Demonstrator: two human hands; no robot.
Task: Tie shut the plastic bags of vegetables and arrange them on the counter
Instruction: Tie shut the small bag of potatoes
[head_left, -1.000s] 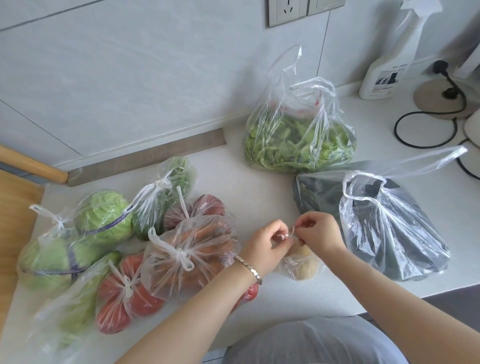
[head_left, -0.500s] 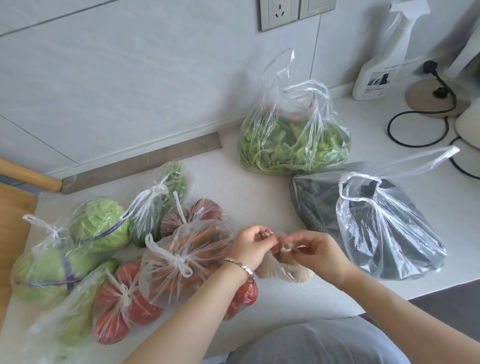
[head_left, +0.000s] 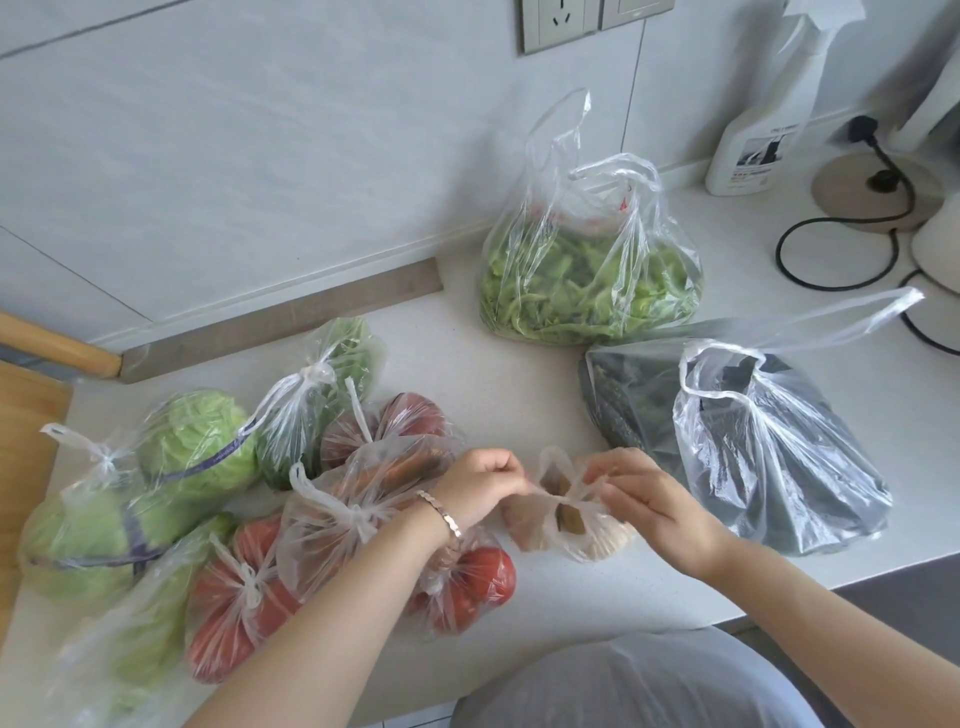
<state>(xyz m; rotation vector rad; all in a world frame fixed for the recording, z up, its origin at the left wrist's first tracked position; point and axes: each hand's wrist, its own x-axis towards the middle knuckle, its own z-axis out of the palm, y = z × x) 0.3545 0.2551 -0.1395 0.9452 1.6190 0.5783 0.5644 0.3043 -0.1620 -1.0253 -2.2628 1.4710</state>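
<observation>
A small clear bag of pale vegetables (head_left: 597, 538) lies at the counter's front middle. My left hand (head_left: 480, 483) and my right hand (head_left: 641, 496) each pinch one of its handles and pull them apart, with a half-made knot between them. To the left lie several knotted bags: cabbages (head_left: 130, 483), tomatoes (head_left: 234, 587), carrots (head_left: 363, 499), red onions (head_left: 405, 421), dark greens (head_left: 322, 395). A bag of leafy greens (head_left: 587, 280) stands unknotted at the back. A bag of dark vegetables (head_left: 748, 457) lies at the right, its handles loose.
A white spray bottle (head_left: 758, 130) stands against the wall at the back right. A black cable (head_left: 841, 244) loops over the white counter (head_left: 467, 353) beside a round wooden base. A wooden board edge (head_left: 26, 441) is at the far left.
My hands have moved apart, drawing the small bag's handles outward so two loops show. The view has shifted slightly to the left.
</observation>
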